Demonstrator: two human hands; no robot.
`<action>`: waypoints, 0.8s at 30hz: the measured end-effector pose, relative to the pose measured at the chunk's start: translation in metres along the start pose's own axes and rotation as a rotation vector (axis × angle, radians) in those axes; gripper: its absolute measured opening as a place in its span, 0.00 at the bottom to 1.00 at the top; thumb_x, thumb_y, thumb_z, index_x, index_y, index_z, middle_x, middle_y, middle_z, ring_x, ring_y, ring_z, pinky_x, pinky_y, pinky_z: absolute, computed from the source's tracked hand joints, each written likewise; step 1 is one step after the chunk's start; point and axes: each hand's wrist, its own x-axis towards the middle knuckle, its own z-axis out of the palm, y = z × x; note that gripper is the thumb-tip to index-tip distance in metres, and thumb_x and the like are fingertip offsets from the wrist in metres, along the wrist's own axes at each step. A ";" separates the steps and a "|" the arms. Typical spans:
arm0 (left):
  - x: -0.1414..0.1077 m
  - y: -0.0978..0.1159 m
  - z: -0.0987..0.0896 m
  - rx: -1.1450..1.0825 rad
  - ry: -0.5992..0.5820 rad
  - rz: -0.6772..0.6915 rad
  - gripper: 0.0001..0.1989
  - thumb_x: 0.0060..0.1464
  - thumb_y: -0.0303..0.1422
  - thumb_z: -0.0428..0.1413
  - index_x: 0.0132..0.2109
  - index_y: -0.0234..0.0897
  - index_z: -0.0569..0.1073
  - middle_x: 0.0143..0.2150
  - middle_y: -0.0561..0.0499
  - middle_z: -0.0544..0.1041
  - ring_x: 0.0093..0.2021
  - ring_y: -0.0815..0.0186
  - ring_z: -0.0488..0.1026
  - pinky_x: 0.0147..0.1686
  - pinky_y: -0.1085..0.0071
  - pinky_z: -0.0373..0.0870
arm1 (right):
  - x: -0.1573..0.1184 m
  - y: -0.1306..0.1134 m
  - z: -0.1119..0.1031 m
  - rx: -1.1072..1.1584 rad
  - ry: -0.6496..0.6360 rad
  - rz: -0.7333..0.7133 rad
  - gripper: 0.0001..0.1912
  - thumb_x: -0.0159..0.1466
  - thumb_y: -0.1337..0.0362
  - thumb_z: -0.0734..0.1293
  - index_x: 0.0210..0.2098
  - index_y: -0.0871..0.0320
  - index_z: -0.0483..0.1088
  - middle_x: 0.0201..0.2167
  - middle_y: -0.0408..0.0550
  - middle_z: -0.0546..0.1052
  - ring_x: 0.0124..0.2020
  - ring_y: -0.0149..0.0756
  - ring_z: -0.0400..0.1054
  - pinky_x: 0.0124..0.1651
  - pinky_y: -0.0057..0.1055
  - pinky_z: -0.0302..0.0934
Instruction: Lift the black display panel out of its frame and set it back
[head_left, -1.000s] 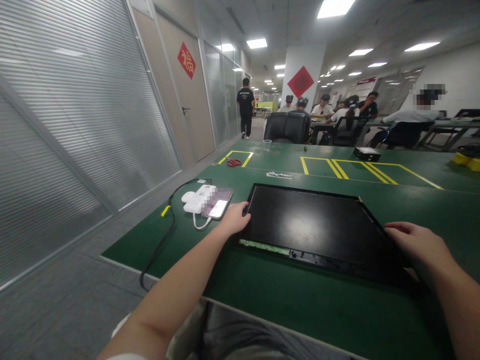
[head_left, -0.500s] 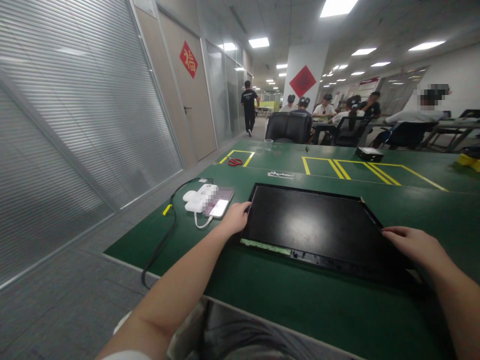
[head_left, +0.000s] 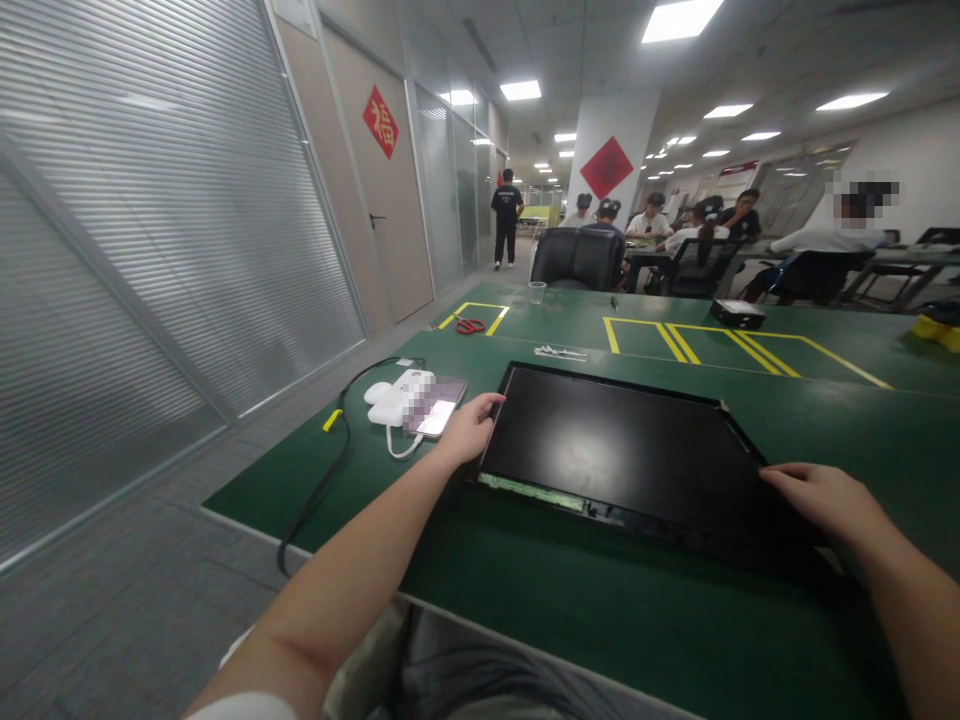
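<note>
Panel (head_left: 615,440) faces up, long axis running left to right.

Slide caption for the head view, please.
Both hands at opposite sides of a black panel on a green table.

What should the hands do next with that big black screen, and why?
Maybe curl the fingers a little around the screen's sides. The left hand and right hand are at opposite side edges, so a snugger grip might steady it.

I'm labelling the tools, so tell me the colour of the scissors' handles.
The scissors' handles are red, showing best in the head view.
</note>
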 end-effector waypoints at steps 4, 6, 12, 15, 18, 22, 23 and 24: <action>0.000 0.005 0.004 -0.254 0.068 -0.140 0.23 0.45 0.17 0.56 0.49 0.37 0.81 0.53 0.44 0.84 0.49 0.57 0.82 0.50 0.62 0.78 | -0.002 -0.001 0.001 0.001 -0.014 0.001 0.30 0.67 0.49 0.59 0.56 0.61 0.80 0.53 0.61 0.81 0.53 0.58 0.74 0.49 0.43 0.67; 0.001 0.009 0.006 -0.325 0.120 -0.199 0.22 0.44 0.17 0.58 0.47 0.37 0.81 0.53 0.42 0.83 0.49 0.56 0.82 0.50 0.61 0.78 | -0.002 -0.001 0.001 -0.001 -0.015 0.003 0.31 0.67 0.49 0.58 0.56 0.61 0.79 0.54 0.61 0.81 0.53 0.58 0.74 0.49 0.43 0.67; 0.004 0.013 0.008 -0.439 0.227 -0.318 0.17 0.45 0.17 0.61 0.42 0.36 0.80 0.46 0.44 0.85 0.44 0.61 0.82 0.48 0.66 0.78 | -0.002 -0.001 0.001 -0.015 0.003 -0.004 0.29 0.66 0.49 0.58 0.53 0.59 0.81 0.52 0.60 0.81 0.53 0.57 0.74 0.49 0.42 0.67; 0.005 0.013 0.010 -0.492 0.218 -0.390 0.17 0.48 0.19 0.61 0.45 0.36 0.80 0.40 0.48 0.85 0.34 0.66 0.80 0.38 0.71 0.77 | -0.002 -0.001 0.001 -0.022 0.001 -0.005 0.30 0.65 0.48 0.58 0.52 0.59 0.81 0.53 0.61 0.81 0.53 0.57 0.74 0.48 0.42 0.67; 0.004 0.014 0.011 -0.523 0.200 -0.466 0.18 0.51 0.21 0.61 0.50 0.37 0.79 0.32 0.51 0.82 0.27 0.67 0.77 0.30 0.73 0.75 | -0.001 -0.001 0.002 -0.033 0.019 -0.018 0.29 0.65 0.48 0.58 0.49 0.58 0.81 0.51 0.62 0.81 0.52 0.56 0.75 0.48 0.42 0.68; 0.003 0.015 0.011 -0.570 0.171 -0.495 0.19 0.52 0.22 0.62 0.52 0.37 0.78 0.28 0.54 0.80 0.24 0.68 0.76 0.26 0.74 0.73 | 0.000 0.001 0.005 -0.032 0.046 -0.041 0.27 0.63 0.48 0.59 0.46 0.56 0.82 0.49 0.59 0.82 0.50 0.56 0.76 0.46 0.42 0.68; 0.003 0.015 0.011 -0.579 0.163 -0.499 0.20 0.53 0.22 0.62 0.53 0.37 0.78 0.29 0.54 0.80 0.23 0.68 0.76 0.26 0.74 0.73 | 0.000 0.001 0.005 -0.033 0.047 -0.043 0.27 0.63 0.48 0.59 0.46 0.55 0.82 0.49 0.59 0.83 0.50 0.56 0.76 0.46 0.42 0.68; 0.003 0.015 0.011 -0.587 0.158 -0.501 0.21 0.53 0.22 0.62 0.54 0.38 0.77 0.29 0.54 0.80 0.23 0.68 0.76 0.25 0.74 0.73 | 0.000 0.002 0.005 -0.032 0.044 -0.043 0.27 0.63 0.48 0.59 0.46 0.55 0.82 0.48 0.59 0.83 0.50 0.57 0.76 0.47 0.43 0.68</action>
